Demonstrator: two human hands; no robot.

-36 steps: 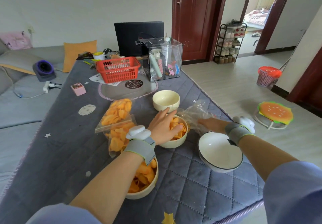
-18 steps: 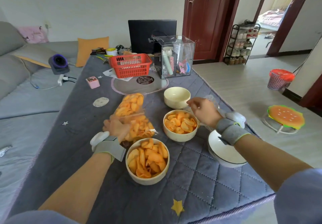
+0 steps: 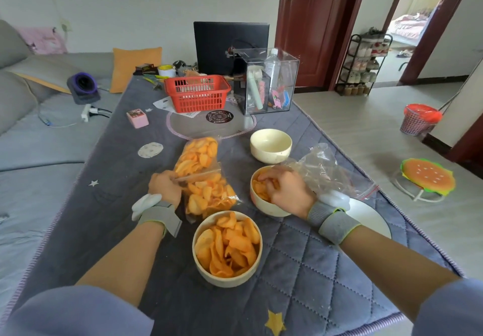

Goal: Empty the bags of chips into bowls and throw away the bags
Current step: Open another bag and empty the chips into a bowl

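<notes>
The left hand pinches the zip edge of a full clear chip bag lying at nine o'clock from the middle bowl. A careless lift could tip the bag and scatter the orange chips over the table. The right hand rests in that middle bowl, fingers curled among chips. Its wrist lies against the empty crumpled bag at three o'clock, which could slide off the table edge. A second full bag lies just beyond, at eleven o'clock. The near bowl is heaped; the far bowl is empty.
</notes>
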